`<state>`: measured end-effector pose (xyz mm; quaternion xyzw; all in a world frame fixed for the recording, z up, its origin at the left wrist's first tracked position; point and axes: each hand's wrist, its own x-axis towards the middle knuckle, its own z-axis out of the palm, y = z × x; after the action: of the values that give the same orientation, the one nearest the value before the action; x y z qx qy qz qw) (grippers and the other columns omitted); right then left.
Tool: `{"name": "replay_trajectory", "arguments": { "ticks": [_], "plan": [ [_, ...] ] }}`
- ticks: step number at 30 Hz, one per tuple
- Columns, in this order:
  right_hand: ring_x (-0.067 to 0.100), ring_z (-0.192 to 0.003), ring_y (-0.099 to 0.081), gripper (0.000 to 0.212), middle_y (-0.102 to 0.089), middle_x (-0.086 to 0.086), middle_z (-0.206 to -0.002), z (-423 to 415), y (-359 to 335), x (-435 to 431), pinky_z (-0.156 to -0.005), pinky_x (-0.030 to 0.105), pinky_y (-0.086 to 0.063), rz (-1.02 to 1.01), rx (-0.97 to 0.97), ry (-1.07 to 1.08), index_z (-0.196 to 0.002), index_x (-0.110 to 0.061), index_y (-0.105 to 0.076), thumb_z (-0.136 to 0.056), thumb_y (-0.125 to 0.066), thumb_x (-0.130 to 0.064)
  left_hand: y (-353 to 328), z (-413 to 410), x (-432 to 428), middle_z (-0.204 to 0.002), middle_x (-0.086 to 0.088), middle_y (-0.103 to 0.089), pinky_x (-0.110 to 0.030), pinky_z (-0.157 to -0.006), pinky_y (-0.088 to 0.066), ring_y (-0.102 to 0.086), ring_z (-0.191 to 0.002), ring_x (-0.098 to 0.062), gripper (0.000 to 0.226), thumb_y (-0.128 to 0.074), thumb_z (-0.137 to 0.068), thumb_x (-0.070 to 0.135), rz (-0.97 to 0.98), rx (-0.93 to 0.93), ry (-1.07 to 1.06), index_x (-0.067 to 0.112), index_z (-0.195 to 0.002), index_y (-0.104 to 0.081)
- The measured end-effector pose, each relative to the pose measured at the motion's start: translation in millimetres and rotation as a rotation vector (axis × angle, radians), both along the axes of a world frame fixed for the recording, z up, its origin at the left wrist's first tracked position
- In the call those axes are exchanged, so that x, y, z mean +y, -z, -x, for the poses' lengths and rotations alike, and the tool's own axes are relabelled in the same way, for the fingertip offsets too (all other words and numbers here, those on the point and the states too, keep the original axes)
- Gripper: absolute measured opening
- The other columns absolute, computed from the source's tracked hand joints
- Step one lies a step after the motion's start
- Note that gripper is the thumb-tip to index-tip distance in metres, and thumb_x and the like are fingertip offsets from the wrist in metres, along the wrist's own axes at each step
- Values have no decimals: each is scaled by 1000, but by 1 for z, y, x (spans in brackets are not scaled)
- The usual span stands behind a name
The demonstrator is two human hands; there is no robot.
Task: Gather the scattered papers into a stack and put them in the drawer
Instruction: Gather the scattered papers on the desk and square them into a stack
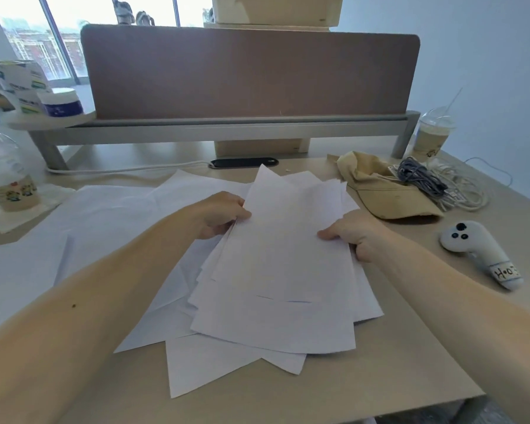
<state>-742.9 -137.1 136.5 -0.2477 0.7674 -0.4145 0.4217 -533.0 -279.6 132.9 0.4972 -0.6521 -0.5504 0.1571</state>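
A loose, uneven pile of white papers [276,270] lies fanned out in the middle of the beige desk [395,362], its corners sticking out at different angles. More white sheets [104,215] lie flat to the left, spreading toward the desk's left edge. My left hand [224,214] grips the pile's left edge near the top. My right hand [354,234] grips its right edge, thumb on top and fingers underneath. No drawer is in view.
A tan cap [389,194] and a bundle of cables [435,185] lie at the right, with an iced drink cup [432,136] behind. A white plush toy [481,252] lies near the right edge. A second cup [10,182] stands left. A brown divider [248,75] closes the back.
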Motion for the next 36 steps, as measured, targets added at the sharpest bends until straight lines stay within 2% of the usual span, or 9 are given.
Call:
{"name": "replay_trajectory", "arguments": {
  "ticks": [4, 7, 14, 19, 23, 27, 31, 34, 36],
  "plan": [
    [36, -88, -65, 22, -66, 21, -95, 23, -12, 1, -81, 44, -54, 21, 267, 37, -91, 4, -63, -74, -75, -1, 0, -30, -22, -107, -8, -60, -33, -79, -50, -56, -91, -25, 25, -71, -85, 20, 253, -180, -227, 7, -105, -66],
    [39, -92, -67, 15, -68, 23, -103, 44, -21, 7, -87, 52, -54, 6, 155, 53, -94, 3, -65, -81, -72, 2, -6, -47, -29, -113, -12, -53, -36, -73, -53, -56, -87, -27, 38, -72, -84, 18, -2, -116, -253, 8, -118, -59],
    [34, -83, -68, 34, -69, 21, -104, 26, -8, 2, -63, 42, -59, 67, -133, 92, -118, 3, -61, -84, -65, 10, -6, -17, 8, -105, -20, -55, -40, -64, -59, -66, -70, -34, 20, -59, -90, 3, -252, 129, -92, 2, -109, -53],
    [38, -94, -67, 37, -69, 20, -106, 18, 10, -2, -88, 52, -55, 149, -113, 75, -112, 1, -65, -77, -71, 12, 4, -19, 18, -96, -16, -66, -33, -61, -56, -67, -65, -25, 18, -58, -92, 6, -278, 168, -46, 3, -110, -59],
    [32, -95, -68, 46, -72, 8, -107, 22, 12, 0, -90, 50, -55, 312, 53, 25, -120, -10, -66, -77, -75, 4, 9, -20, 22, -87, -8, -71, -32, -65, -55, -68, -70, -21, 8, -65, -93, 17, -213, 177, -34, 10, -98, -64],
    [17, -80, -74, 41, -76, -6, -91, 30, 3, 9, -69, 34, -61, 524, -59, -74, -109, -20, -65, -80, -70, 9, 12, -19, 23, -92, -10, -72, -35, -65, -57, -68, -74, -25, 25, -49, -102, 26, -193, 400, -111, 9, -109, -66],
    [24, -90, -72, 37, -74, 4, -105, 37, -6, 9, -77, 41, -59, 533, -94, -125, -108, -18, -65, -80, -71, 5, 7, -9, 23, -86, -5, -68, -31, -58, -55, -66, -66, -20, 25, -40, -105, 21, -105, 570, -216, 11, -103, -63],
    [31, -96, -70, 30, -73, 12, -110, 44, -1, 6, -86, 45, -56, 482, -63, -61, -108, -12, -68, -82, -71, 3, 2, -8, 18, -92, -8, -67, -34, -59, -54, -65, -72, -23, 25, -37, -105, 17, 4, 523, -354, 10, -105, -61],
    [29, -88, -71, 21, -74, 11, -105, 46, 3, 8, -78, 40, -57, 443, -8, -43, -98, -12, -70, -85, -69, 3, 2, -16, 11, -96, -8, -66, -33, -58, -53, -65, -77, -22, 25, -35, -105, 15, 78, 468, -417, 10, -108, -59]
  ]
}}
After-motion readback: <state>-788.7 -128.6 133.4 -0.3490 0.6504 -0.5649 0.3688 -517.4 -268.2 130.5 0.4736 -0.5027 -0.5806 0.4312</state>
